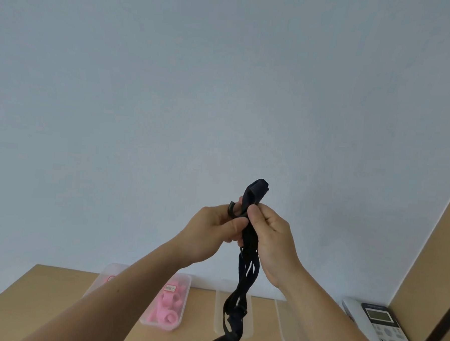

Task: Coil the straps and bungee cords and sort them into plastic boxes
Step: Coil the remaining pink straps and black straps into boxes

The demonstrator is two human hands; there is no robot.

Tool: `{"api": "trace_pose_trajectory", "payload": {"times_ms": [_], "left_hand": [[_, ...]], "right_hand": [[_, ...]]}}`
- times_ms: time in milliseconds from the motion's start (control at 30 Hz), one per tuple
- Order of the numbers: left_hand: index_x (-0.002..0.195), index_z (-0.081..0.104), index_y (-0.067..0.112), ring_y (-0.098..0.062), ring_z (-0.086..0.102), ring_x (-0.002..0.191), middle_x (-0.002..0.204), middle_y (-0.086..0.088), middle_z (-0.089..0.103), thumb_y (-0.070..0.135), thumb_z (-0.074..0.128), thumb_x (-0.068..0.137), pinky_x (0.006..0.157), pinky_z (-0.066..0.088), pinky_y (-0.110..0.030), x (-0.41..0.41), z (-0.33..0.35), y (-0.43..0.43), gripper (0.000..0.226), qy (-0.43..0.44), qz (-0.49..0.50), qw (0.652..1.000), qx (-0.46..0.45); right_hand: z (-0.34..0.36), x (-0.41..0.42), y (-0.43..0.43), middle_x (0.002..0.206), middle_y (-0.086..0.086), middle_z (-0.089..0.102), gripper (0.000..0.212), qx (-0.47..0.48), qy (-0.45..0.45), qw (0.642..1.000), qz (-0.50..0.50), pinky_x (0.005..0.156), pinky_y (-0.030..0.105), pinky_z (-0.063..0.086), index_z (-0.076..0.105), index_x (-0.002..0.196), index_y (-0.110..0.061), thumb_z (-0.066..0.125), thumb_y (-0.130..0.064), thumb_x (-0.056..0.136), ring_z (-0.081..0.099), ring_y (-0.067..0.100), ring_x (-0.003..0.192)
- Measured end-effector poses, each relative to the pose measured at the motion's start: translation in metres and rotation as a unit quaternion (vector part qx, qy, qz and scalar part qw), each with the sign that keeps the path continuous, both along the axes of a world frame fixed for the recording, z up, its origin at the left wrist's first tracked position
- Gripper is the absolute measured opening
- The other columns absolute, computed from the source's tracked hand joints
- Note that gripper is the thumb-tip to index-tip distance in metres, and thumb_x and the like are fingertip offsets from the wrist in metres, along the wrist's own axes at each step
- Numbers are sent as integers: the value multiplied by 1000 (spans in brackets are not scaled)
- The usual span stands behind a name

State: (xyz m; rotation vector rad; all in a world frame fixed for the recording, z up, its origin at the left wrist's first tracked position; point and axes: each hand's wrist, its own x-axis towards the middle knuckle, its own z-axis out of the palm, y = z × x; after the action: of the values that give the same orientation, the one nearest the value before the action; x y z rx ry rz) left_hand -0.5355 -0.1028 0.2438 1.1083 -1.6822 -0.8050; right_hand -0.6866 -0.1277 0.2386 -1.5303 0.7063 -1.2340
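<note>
Black strap [248,273], flat woven webbing, matte and limp, bunched into several folds and held up in front of a pale blue-grey wall [223,79]; top fold looped over above the knuckles, a small dark curved clip showing beside the left thumb; loose loops dangling below the hands, twisted and kinked near the bottom edge of view, hanging above the table [43,291]; left hand [210,232] closed on the bundle, fingers [238,225] pinching the webbing from the left; right hand [270,232] closed on the same bundle from the right, thumb pressed against the folds; both forearms bare. Below, smooth light wood-grain table; 4 translucent plastic boxes in a row along the wall, rectangular with rounded corners; pink box [166,305] holding coiled pink bands, glossy and rubbery, with a small label; another pink-tinted box [109,276] mostly hidden behind the left forearm; 2 clear boxes [286,327] to the right; white desk phone [382,329] with grey screen and keypad at the right edge.
</note>
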Motion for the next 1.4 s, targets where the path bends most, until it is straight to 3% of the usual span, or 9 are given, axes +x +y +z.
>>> {"api": "trace_pose_trajectory", "payload": {"times_ms": [133, 267, 400, 533, 600, 700, 833, 1167, 1400], "left_hand": [[94, 59, 7, -10, 57, 78, 76, 11, 62, 24, 41, 106, 77, 48, -30, -3, -3, 3, 28, -82, 10, 997, 1], [104, 60, 13, -4, 61, 82, 79, 18, 63, 38, 36, 97, 76, 51, -27, -2, -2, 8, 35, -34, -10, 999, 37], [90, 48, 36, -9, 54, 71, 72, 18, 58, 23, 33, 106, 77, 51, -39, -1, -5, 4, 26, -139, 8, 990, -33], [133, 39, 38, -19, 55, 64, 72, 9, 59, 18, 32, 106, 65, 48, -35, 1, -11, 2, 35, -193, 15, 975, -108], [155, 19, 24, -18, 61, 75, 87, 10, 62, 19, 30, 106, 71, 50, -33, 6, -16, -3, 51, -280, 63, 949, -133], [158, -1, 15, -24, 60, 87, 121, -5, 58, 16, 33, 104, 72, 46, -34, 14, -27, -9, 64, -417, 130, 887, -147], [157, -7, 16, -16, 43, 83, 126, -5, 51, 9, 34, 99, 65, 31, -26, 20, -30, -12, 72, -496, 146, 834, -191], [151, 27, 4, -25, 53, 63, 99, -16, 63, 0, 37, 87, 44, 46, -31, 26, -28, -8, 64, -415, 55, 849, -323], [143, 31, 2, -26, 65, 82, 118, -17, 67, -4, 46, 86, 54, 54, -29, 35, -29, -12, 59, -419, 40, 804, -420]], "right_hand": [[-4, 4, 1, 65, 8, 68, 31, 15, 22, 999, -45, 57, 25, 50, 75, 88, -24, 49, -35, 102, 62, 17, 58], [-7, 7, 2, 73, 7, 71, 28, 22, 21, 998, -52, 58, 26, 52, 76, 89, -27, 52, -36, 101, 65, 18, 62], [-9, 11, 1, 61, 8, 67, 30, 66, 7, 995, -81, 50, 25, 48, 71, 82, -14, 56, -34, 99, 62, 19, 52], [-10, 13, 2, 60, 12, 70, 47, 110, 50, 988, -96, 47, 27, 49, 62, 79, 0, 56, -42, 97, 63, 20, 49], [-10, 13, 4, 64, 11, 72, 49, 134, 78, 985, -76, 45, 23, 47, 66, 83, -1, 52, -45, 98, 66, 20, 51], [-7, 11, 6, 72, 11, 74, 42, 147, 97, 984, -35, 51, 25, 44, 74, 78, -13, 51, -42, 98, 61, 18, 52], [-2, 8, 5, 77, 14, 74, 38, 174, 71, 982, -1, 51, 25, 38, 77, 83, -15, 53, -43, 92, 47, 16, 51], [1, -2, 1, 69, 12, 72, 46, 174, 73, 982, -10, 41, 17, 30, 77, 67, -14, 68, -57, 82, 37, 13, 42], [2, -7, -6, 71, 8, 68, 34, 277, 25, 958, 68, 42, 19, 31, 77, 71, -24, 77, -58, 69, 33, 11, 43]]}}
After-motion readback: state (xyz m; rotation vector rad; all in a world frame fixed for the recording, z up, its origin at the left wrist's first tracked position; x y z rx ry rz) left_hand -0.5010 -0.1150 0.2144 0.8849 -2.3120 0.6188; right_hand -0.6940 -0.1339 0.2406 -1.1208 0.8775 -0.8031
